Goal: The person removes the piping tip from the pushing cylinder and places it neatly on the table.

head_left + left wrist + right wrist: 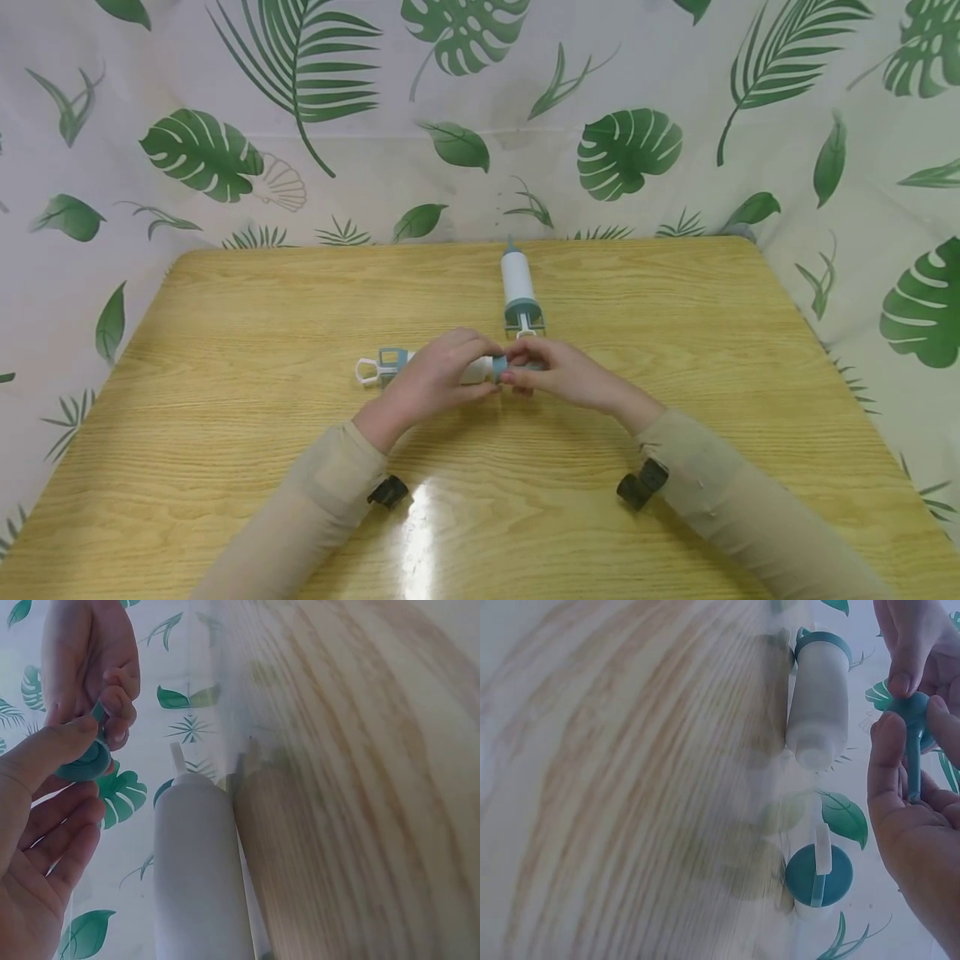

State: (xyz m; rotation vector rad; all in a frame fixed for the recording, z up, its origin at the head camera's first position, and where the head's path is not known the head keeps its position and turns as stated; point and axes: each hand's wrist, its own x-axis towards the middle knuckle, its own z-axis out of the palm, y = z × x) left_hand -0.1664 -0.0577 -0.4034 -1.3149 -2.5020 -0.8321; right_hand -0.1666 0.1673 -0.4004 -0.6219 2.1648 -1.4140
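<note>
Both hands meet over a white syringe (476,372) with teal fittings, which lies sideways on the table, its white plunger handle (366,372) to the left. My left hand (442,367) pinches the rim of a teal nozzle cap (913,761) between thumb and fingers. From the other side, the fingers of my right hand (558,371) curl round the same cap and its narrow spout. In the wrist views the cap is apart from the barrel (199,870), whose white neck (815,754) is bare. The left hand hides much of this syringe from above.
A second white syringe (517,279) lies behind the hands, its teal tip toward the wall and its plunger handle close to the right hand. The wooden table (225,433) ends at a leaf-patterned cloth (360,167). Black cameras (642,483) are strapped to both sleeves.
</note>
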